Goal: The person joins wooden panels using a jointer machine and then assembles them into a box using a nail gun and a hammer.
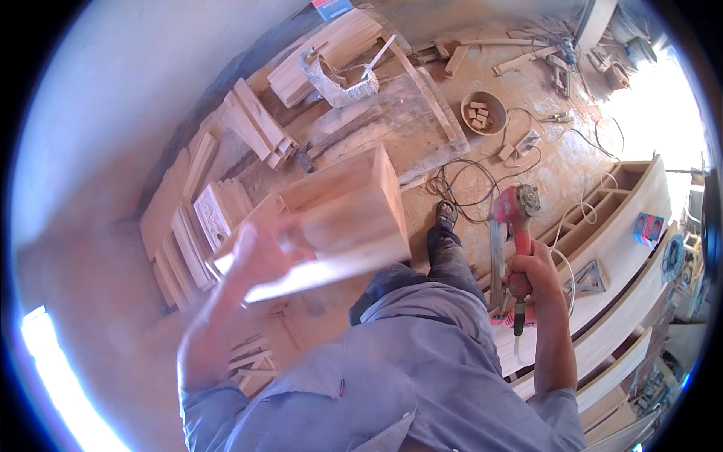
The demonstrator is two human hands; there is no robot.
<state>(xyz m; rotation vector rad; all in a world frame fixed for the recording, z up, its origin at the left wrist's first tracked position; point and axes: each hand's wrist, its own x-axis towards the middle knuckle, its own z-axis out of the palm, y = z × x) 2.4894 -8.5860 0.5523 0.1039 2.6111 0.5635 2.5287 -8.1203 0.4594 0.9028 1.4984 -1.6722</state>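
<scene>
Wooden open box (348, 209), stiff, bulky and probably weighty: you have it raised in front of you, open side up and away, long axis running lower left to upper right. Your left hand (260, 252) clasps its lower-left corner; a wall edge seems safest. Your right hand (533, 265) is wrapped round the red angle grinder (514, 218), disc end pointing away.

A small blue-and-red cardboard box (648, 228) lies on the long wooden panel (625, 248) at right; another blue-red box (332, 7) sits at the top edge.
</scene>
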